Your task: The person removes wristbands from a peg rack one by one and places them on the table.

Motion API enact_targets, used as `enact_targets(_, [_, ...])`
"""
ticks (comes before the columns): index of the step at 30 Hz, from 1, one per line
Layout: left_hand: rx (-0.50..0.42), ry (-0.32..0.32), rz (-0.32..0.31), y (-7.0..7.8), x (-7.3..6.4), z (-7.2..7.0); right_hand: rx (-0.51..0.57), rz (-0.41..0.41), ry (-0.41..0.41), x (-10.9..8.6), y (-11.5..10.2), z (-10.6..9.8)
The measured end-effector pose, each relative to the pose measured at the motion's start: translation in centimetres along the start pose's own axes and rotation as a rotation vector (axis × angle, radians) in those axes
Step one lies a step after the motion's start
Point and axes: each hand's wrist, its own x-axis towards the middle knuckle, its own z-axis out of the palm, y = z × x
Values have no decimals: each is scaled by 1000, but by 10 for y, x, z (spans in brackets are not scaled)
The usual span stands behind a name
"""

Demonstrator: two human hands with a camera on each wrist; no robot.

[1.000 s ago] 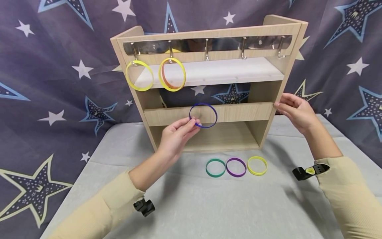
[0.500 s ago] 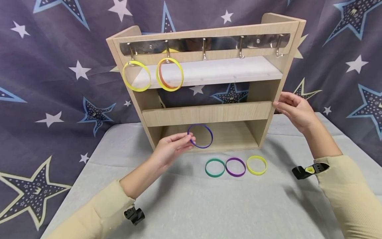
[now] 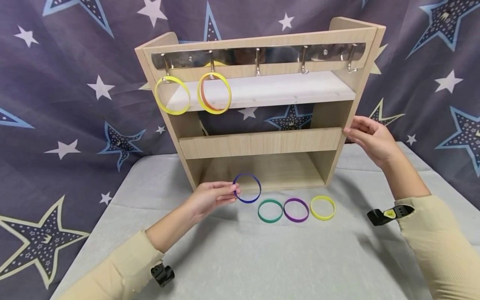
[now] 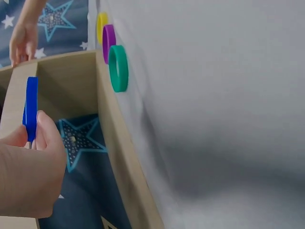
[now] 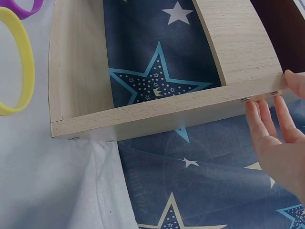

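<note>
My left hand (image 3: pixel 210 198) pinches a blue silicone wristband (image 3: pixel 247 202) between thumb and fingertips, just in front of the wooden shelf's lower opening. In the left wrist view the blue wristband (image 4: pixel 31 107) appears nearly edge-on. Flat on the table, right of that hand, lie a green wristband (image 3: pixel 270 221), a purple wristband (image 3: pixel 296 220) and a yellow wristband (image 3: pixel 322 218) in a row. My right hand (image 3: pixel 375 139) rests on the shelf's right side panel. Seen from the right wrist, its fairly straight fingers (image 5: pixel 257 121) touch the outer face, the thumb at the front edge.
The wooden shelf (image 3: pixel 262 143) carries a metal hook rail (image 3: pixel 240 56) across its top. A yellow wristband (image 3: pixel 172 112) hangs from the leftmost hook; another yellow wristband (image 3: pixel 215 111) and an orange one (image 3: pixel 203 93) hang from the second. A star-patterned cloth (image 3: pixel 75 175) stands behind.
My left hand has lowered the blue wristband from in front of the shelf's crossbar to near the table, shifting slightly left. The right hand stays against the side panel.
</note>
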Motion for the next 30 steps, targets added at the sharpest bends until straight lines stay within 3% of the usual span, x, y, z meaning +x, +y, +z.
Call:
enact_targets(13, [19,-7,-83,-10,2,-15,22,-14,-8,1,0,1])
enact_targets(30, [78,-17,-119,-33,9,-22,16,-9,4,1,0,1])
